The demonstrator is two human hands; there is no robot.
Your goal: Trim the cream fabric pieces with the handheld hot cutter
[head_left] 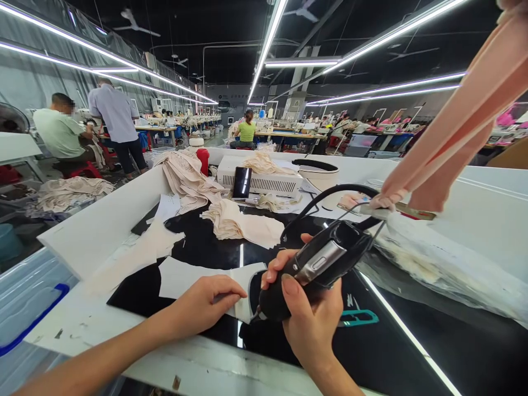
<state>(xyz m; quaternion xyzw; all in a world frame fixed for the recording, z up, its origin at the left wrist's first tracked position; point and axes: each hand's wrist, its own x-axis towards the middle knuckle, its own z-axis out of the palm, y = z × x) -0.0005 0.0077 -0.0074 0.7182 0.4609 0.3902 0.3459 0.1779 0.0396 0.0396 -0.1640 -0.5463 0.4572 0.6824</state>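
Note:
A corded black hand-held electric tool (pixel 315 264) with a silver panel is in my right hand (pixel 309 313), fingers and thumb wrapped round its body. Its lower end is low over the right edge of a white fabric piece (pixel 185 279), on the black glossy table surface (pixel 284 344); I cannot tell whether it touches. A twisted pink cloth strip (pixel 437 126) from above is tied to the tool's cord end. My left hand (pixel 206 302) rests on the fabric piece, fingers curled and thumb against them, at its lower edge. Teal thread snips (pixel 358 317) lie right of my right hand.
Cream fabric pieces (pixel 241 224) are stacked behind my hands, with more cloth (pixel 185 176) at the back left. A phone (pixel 242 182) leans on a white vented box (pixel 262 181). A bagged bundle (pixel 445 264) lies right. Low white walls border the table. Other people work beyond.

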